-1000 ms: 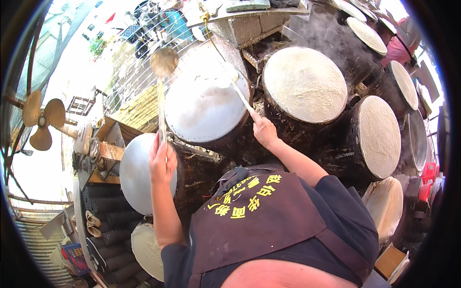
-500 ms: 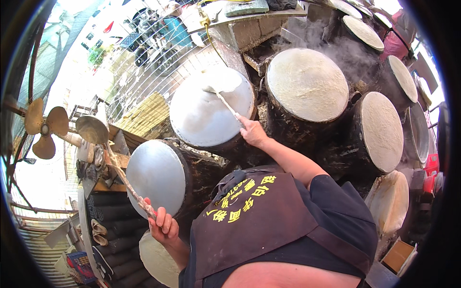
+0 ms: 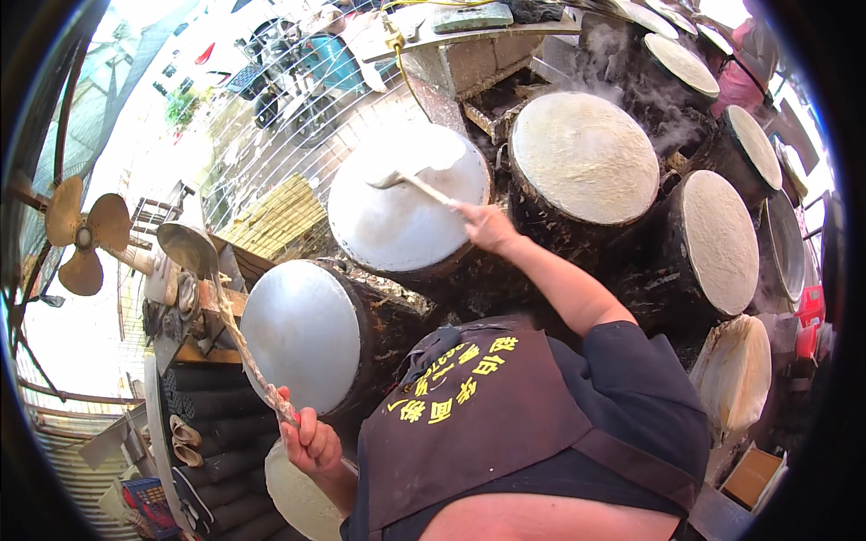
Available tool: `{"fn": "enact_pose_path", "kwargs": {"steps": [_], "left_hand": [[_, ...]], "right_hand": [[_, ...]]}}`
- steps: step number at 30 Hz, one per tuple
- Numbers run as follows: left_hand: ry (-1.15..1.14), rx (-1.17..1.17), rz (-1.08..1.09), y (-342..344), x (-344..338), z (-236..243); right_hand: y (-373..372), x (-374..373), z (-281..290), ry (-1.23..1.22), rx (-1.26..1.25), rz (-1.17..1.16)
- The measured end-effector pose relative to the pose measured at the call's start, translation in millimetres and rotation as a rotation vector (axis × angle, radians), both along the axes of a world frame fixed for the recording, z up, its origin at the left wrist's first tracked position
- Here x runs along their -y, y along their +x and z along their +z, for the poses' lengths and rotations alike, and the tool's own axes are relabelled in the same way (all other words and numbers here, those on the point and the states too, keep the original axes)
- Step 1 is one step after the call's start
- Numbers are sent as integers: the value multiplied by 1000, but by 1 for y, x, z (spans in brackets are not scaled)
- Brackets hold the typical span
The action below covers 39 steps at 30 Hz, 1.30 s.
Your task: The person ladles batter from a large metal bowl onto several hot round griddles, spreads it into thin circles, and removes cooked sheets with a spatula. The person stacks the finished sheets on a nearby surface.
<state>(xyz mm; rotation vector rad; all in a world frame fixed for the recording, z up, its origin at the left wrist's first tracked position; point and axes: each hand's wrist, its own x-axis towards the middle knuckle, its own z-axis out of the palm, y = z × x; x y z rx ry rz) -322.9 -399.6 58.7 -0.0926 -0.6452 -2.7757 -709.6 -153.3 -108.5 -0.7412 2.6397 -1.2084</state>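
Note:
My left hand is closed around the long, crusted handle of a metal ladle, whose bowl is up at the left, beyond a bare silvery round plate atop a blackened drum. My right hand grips the pale stick of a spreading tool. Its flat head is on the middle round plate, beside a white patch of what looks like batter on the plate's back part. To the right, a round top coated with cream-coloured batter stands close by.
More blackened drums with coated tops curve along the right, steam rising behind. A rusty fan is at left, shoes below it. A wire barrier and stone ledge are behind. A person in pink is at upper right.
My left hand came down, and the ladle swung from above the middle plate to the left. The spreader's head moved leftward and toward me across the middle plate, which shifted slightly right in view.

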Motion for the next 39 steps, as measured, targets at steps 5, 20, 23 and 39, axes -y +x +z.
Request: {"fn": "enact_pose_path", "kwargs": {"steps": [5,20,23,39], "left_hand": [[-45,18,-29,2,3,1],[-118,97,197,-22,-74,22],[-173,130,228,-28,-92,23],[-261,261,433,-42,-144,26]], "right_hand": [[-50,-9,-12,-72,-114,-289],[-101,8,-13,42,74,-34],[-51,33,-12,8,32,163],[-84,32,5,96,11,424]]}}
